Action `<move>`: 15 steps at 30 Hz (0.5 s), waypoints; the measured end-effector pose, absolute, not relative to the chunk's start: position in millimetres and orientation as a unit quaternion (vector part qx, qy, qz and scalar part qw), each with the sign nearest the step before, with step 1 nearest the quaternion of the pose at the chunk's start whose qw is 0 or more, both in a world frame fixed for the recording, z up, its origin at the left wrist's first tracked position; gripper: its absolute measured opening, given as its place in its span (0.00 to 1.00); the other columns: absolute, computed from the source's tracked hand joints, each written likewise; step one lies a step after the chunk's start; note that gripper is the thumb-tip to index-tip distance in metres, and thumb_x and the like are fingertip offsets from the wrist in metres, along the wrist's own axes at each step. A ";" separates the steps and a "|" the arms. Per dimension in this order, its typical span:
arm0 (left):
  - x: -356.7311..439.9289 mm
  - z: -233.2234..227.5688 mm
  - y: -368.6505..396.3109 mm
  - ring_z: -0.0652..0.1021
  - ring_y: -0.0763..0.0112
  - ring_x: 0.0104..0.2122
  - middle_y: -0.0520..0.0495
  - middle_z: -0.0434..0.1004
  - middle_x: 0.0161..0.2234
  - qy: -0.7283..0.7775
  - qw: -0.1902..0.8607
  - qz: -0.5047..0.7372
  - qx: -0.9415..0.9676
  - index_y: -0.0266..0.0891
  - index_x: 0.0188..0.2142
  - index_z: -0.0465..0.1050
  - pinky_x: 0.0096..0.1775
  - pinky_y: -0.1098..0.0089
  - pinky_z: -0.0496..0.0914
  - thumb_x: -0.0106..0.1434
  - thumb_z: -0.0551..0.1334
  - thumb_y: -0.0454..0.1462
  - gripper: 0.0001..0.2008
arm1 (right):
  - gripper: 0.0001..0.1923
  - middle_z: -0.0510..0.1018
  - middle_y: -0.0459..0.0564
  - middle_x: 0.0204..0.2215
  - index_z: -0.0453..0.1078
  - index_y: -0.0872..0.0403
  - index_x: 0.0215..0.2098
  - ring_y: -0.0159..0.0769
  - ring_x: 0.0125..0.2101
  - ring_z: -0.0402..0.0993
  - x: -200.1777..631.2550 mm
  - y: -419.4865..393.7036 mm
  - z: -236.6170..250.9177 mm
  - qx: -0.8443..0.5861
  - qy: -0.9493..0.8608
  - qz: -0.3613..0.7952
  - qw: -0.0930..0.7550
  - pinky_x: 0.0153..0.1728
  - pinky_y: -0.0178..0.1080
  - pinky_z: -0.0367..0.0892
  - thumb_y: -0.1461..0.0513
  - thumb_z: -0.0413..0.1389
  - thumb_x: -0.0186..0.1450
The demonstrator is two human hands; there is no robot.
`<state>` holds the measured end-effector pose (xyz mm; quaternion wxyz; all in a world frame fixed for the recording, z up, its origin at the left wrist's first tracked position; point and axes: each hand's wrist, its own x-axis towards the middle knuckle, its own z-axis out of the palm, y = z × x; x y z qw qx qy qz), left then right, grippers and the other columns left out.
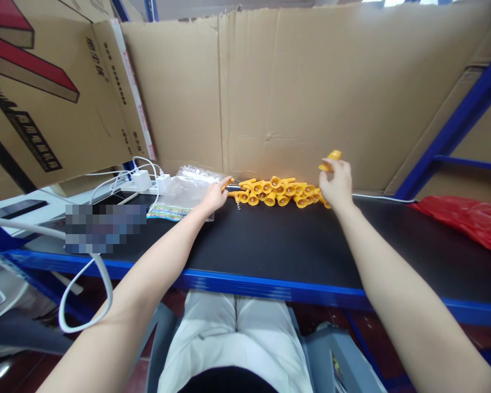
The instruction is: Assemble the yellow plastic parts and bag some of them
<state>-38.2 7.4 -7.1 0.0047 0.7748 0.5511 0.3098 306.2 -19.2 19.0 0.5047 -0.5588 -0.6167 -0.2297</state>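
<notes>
The right hand (pixel 336 185) was closed on one yellow part (pixel 330 159), pinched up at the fingertips just above the right end of the pile of yellow parts (pixel 276 192). The pile lay at the back of the black surface (pixel 270 245), touching or nearly touching the cardboard wall (pixel 303 93). The left hand (pixel 216 197) rested at the pile's left end, fingers curled by a dark slim tool (pixel 233 188); couldn't tell whether it actually gripped it or only touched it.

Handling, as it looked from where I stood: the parts were small molded plastic pcs, each w/ a flared cup-like end and a short stem. Prob. very light, stiff, smooth and a bit slick. Not fragile by the look of it. One lifted easily on a two-finger pinch, and the stem or the rim of the cup seemed the natural place to hold. Loose in a heap, they'd likely roll or scatter if nudged.

Materials round about: the surface was matte black, maybe rubbery, w/ a blue metal edge. The cardboard was plain brown corrugated, creased. A clear crinkly plastic bag (pixel 188 185) lay just left of the left hand, soft and shiny. A white charger block (pixel 141 179) w/ smooth white cables sat further left. A red plastic bag (pixel 466 221), thin and limp, lay well apart at the far right.
</notes>
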 end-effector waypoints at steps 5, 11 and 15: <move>-36.3 -9.8 9.1 0.75 0.65 0.31 0.44 0.75 0.32 0.546 0.023 0.326 0.772 0.39 0.56 0.61 0.36 0.68 0.66 0.57 0.54 0.33 0.25 | 0.17 0.66 0.55 0.42 0.68 0.51 0.48 0.47 0.47 0.64 286.8 -21.1 18.4 -0.532 -0.656 -0.223 0.488 0.51 0.57 0.54 0.60 0.50 0.61; -31.7 -12.6 15.8 0.71 0.70 0.21 0.52 0.68 0.20 0.533 0.105 0.404 0.736 0.36 0.41 0.65 0.30 0.71 0.63 0.57 0.55 0.35 0.11 | 0.12 0.69 0.54 0.39 0.70 0.51 0.41 0.44 0.44 0.67 257.3 -31.9 17.9 -0.487 -0.737 -0.167 0.437 0.48 0.51 0.62 0.59 0.48 0.63; -25.7 -12.9 17.3 0.68 0.74 0.17 0.56 0.64 0.14 0.531 0.205 0.461 0.681 0.38 0.36 0.62 0.26 0.75 0.60 0.60 0.52 0.35 0.05 | 0.10 0.70 0.53 0.41 0.66 0.50 0.42 0.41 0.41 0.69 237.1 -40.1 16.2 -0.452 -0.796 -0.101 0.388 0.44 0.47 0.65 0.60 0.46 0.65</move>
